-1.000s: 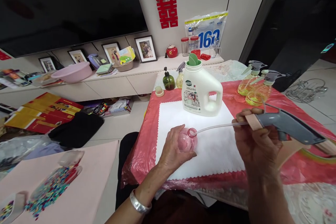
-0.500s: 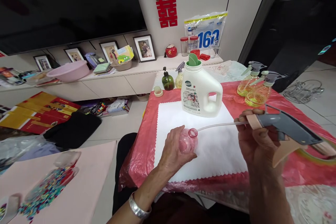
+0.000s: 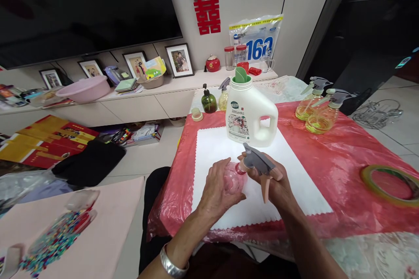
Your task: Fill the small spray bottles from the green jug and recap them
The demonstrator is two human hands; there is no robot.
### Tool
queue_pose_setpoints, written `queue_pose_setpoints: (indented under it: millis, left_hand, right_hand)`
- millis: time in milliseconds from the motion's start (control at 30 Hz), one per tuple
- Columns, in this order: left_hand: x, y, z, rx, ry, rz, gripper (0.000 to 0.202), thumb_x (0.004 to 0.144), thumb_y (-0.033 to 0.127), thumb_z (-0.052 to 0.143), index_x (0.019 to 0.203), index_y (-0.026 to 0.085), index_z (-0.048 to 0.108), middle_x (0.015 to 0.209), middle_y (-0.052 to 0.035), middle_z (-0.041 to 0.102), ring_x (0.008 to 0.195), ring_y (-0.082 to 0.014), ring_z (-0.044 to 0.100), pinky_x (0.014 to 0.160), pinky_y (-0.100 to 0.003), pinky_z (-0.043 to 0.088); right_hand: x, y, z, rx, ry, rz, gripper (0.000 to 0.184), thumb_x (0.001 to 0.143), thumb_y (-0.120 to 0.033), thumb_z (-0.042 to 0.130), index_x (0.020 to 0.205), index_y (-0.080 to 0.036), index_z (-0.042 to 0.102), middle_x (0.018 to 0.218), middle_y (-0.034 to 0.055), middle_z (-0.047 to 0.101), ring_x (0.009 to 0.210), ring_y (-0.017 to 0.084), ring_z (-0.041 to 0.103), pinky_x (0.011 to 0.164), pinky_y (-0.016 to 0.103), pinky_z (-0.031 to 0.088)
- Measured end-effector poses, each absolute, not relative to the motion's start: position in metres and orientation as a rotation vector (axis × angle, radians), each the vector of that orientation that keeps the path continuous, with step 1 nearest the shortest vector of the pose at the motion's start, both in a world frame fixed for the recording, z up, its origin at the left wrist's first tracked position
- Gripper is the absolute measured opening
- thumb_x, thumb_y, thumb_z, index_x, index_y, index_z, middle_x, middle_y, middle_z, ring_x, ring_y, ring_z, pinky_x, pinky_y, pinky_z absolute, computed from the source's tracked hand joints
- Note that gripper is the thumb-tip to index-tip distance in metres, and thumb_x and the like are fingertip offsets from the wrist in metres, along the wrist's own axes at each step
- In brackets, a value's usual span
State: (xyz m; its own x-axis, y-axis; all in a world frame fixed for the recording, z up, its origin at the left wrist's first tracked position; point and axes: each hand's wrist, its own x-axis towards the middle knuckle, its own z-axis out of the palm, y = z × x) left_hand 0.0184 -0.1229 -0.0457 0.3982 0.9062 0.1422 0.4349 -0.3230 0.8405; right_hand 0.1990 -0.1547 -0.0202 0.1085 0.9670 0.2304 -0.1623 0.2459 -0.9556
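Observation:
My left hand (image 3: 214, 187) is wrapped around a small pink clear bottle (image 3: 233, 182), tilted with its neck toward the right, over a white scalloped mat (image 3: 209, 148). In my right hand (image 3: 276, 183) is a grey and peach trigger spray head (image 3: 260, 163), its collar at the bottle's mouth. The tube is no longer visible outside the bottle. Just behind both hands stands a large white jug (image 3: 250, 115) with a green cap piece (image 3: 241, 75) in its open neck.
Two spray bottles with yellow liquid (image 3: 319, 120) stand at the right on the red table cover (image 3: 327, 161). A tape roll (image 3: 389, 185) lies nearer. A green pump bottle (image 3: 208, 101) and a pale cap (image 3: 197, 114) are at the back left. Beads (image 3: 52, 239) cover part of a side table.
My right hand has brought the spray head leftward to the bottle, and its tube has gone into the neck. My left hand has stayed on the bottle. The tape roll is now uncovered.

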Motion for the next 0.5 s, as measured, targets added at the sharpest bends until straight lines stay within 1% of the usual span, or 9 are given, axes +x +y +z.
queue_pose_setpoints:
  millis: [100,200,300,367,433,500]
  left_hand:
    - [0.018,-0.123,-0.045,1.903,1.138,0.814,0.095,0.058,0.023,0.090,0.140,0.027,0.043,0.138,-0.0123,0.054,0.128,-0.0378,0.050,0.107,-0.059,0.042]
    - [0.018,-0.124,-0.045,1.883,1.143,0.800,0.094,0.058,0.025,0.090,0.140,0.026,0.043,0.138,-0.0123,0.053,0.128,-0.0367,0.050,0.107,-0.057,0.042]
    - [0.017,-0.123,-0.048,1.865,1.145,0.795,0.095,0.057,0.026,0.091,0.139,0.025,0.043,0.138,-0.0126,0.053,0.128,-0.0363,0.050,0.108,-0.057,0.042]
    - [0.016,-0.123,-0.051,1.855,1.140,0.807,0.095,0.057,0.028,0.090,0.140,0.024,0.043,0.138,-0.0135,0.053,0.129,-0.0364,0.051,0.108,-0.057,0.042]
    - [0.013,-0.122,-0.053,1.834,1.123,0.835,0.095,0.059,0.030,0.090,0.141,0.024,0.043,0.139,-0.0142,0.053,0.130,-0.0362,0.051,0.109,-0.056,0.042]
    - [0.011,-0.122,-0.055,1.808,1.109,0.879,0.092,0.059,0.030,0.089,0.140,0.024,0.046,0.140,-0.0140,0.054,0.130,-0.0358,0.052,0.109,-0.054,0.044]
  right_hand:
    - [0.196,-0.153,-0.024,-0.875,-1.162,1.099,0.038,0.096,-0.044,0.069,0.122,-0.017,0.068,0.117,0.0100,0.060,0.095,0.017,0.063,0.087,0.029,0.060]
    - [0.194,-0.152,-0.026,-0.835,-1.205,1.095,0.043,0.097,-0.048,0.068,0.127,-0.018,0.067,0.115,0.0100,0.060,0.097,0.018,0.061,0.091,0.032,0.058]
    - [0.192,-0.151,-0.025,-0.835,-1.250,1.053,0.036,0.100,-0.046,0.065,0.125,-0.021,0.068,0.113,0.0081,0.060,0.099,0.018,0.061,0.093,0.033,0.056]
    - [0.189,-0.150,-0.025,-0.844,-1.293,0.994,0.028,0.102,-0.041,0.061,0.120,-0.021,0.069,0.112,0.0070,0.059,0.098,0.017,0.060,0.091,0.031,0.055]
    - [0.185,-0.149,-0.025,-0.867,-1.350,0.905,0.022,0.102,-0.033,0.060,0.117,-0.021,0.069,0.112,0.0062,0.058,0.098,0.016,0.059,0.089,0.028,0.053]
    - [0.181,-0.148,-0.025,-0.880,-1.400,0.828,0.020,0.100,-0.024,0.058,0.117,-0.020,0.068,0.113,0.0057,0.058,0.099,0.015,0.058,0.088,0.026,0.051]
